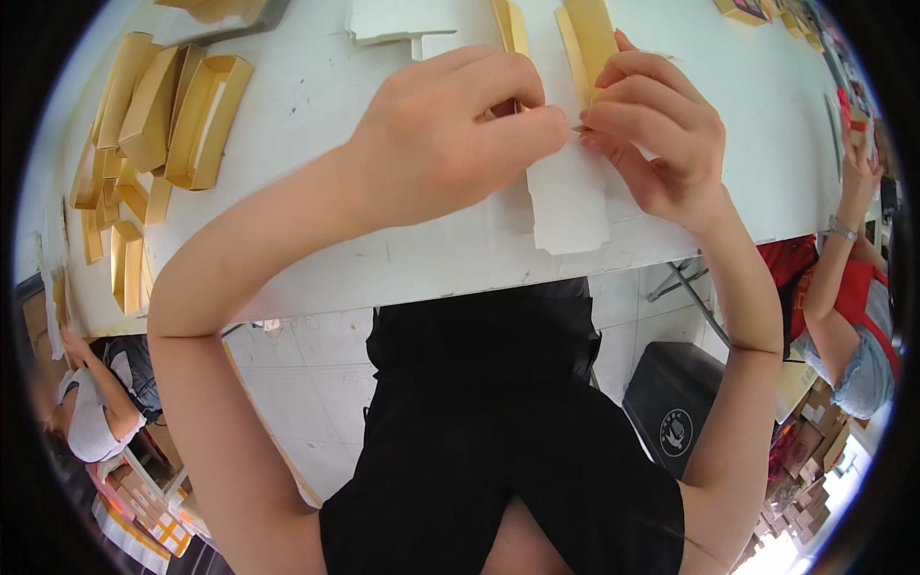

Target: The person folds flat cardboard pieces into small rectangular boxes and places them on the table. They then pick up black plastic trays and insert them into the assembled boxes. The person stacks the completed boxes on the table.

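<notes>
A partly folded carton, gold on some faces and white on others, lies on the table between my hands. Its gold walls (589,43) stand up at the far end, while a white flap (570,216) reaches toward me. My left hand (455,129) is closed with thumb and fingers pinching the left edge of the carton; its fingertips are partly hidden. On the opposite edge, my right hand (661,129) is closed too, thumb and forefinger together at a fold and the other fingers curled against the gold wall.
Several folded gold boxes (206,125) are heaped at the left of the white table (316,268). A flat white carton blank (398,21) lies beyond my left hand. Other people are at the far left and right edges. A black bin (671,398) stands below the table.
</notes>
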Demonstrator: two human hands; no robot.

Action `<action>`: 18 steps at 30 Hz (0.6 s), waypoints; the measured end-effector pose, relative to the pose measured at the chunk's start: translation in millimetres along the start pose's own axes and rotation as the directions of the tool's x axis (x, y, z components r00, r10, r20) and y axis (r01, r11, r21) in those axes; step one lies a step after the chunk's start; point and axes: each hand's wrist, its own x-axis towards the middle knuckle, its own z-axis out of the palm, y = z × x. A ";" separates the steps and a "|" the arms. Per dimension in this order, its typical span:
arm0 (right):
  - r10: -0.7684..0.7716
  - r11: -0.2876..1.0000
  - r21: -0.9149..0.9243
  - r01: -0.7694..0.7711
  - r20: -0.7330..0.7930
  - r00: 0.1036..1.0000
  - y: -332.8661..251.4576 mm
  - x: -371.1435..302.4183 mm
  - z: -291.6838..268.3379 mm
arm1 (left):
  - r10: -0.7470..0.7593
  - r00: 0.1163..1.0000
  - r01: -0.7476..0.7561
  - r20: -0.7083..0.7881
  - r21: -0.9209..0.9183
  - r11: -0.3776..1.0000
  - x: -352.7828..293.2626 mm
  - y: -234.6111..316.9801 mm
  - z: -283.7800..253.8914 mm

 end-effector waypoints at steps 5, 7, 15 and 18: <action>-0.332 0.897 -0.311 0.314 -0.002 0.943 1.4 -15.4 7.9 | 0.243 0.968 -0.247 0.056 0.071 0.966 -7.3 -0.4 0.9; -0.323 0.889 -0.337 0.311 0.020 0.946 0.7 -18.1 2.3 | 0.256 0.965 -0.260 0.064 0.061 0.964 -11.5 -3.1 0.0; 0.058 0.998 0.021 -0.056 -0.131 0.990 13.0 13.0 -3.2 | -0.204 0.978 0.202 -0.046 -0.048 0.978 12.6 -11.7 -11.3; -0.090 0.993 -0.083 0.088 -0.015 0.996 32.9 13.6 3.0 | -0.112 0.994 0.112 -0.007 -0.026 0.993 11.3 -23.3 -6.5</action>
